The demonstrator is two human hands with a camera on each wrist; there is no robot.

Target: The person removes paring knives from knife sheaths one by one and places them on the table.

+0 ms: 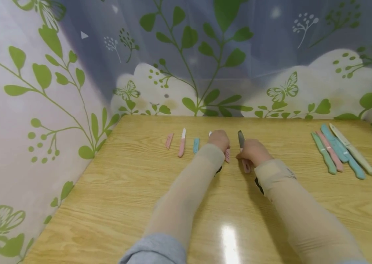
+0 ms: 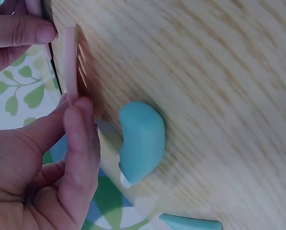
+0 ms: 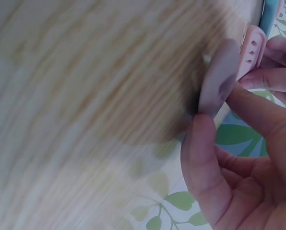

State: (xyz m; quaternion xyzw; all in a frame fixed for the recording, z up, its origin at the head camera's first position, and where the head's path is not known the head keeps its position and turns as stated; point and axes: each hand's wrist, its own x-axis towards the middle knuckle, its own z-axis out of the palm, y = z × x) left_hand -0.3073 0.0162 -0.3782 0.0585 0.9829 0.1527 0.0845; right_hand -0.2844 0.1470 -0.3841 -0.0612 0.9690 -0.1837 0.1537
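Note:
My left hand (image 1: 219,140) pinches a slotted pink blade cover (image 2: 72,64) between thumb and fingers, close over the table. To its right, my right hand (image 1: 255,152) grips the pink handle (image 3: 220,79) of a knife whose dark blade (image 1: 241,138) points toward the wall. Beside the left hand lies a knife with a teal handle (image 2: 143,141); in the head view the hand and sleeve hide most of it. Further left are a blue blade cover (image 1: 196,145), a pink-handled knife (image 1: 181,143) with a white blade, and a small pink blade cover (image 1: 170,140).
On the right of the wooden table (image 1: 106,205) lies a group of covered knives: a green one (image 1: 324,153), a pink one (image 1: 330,151), a blue one (image 1: 341,148) and a long cream one (image 1: 351,148). A leaf-patterned curtain (image 1: 186,55) stands along the table's back and left edges.

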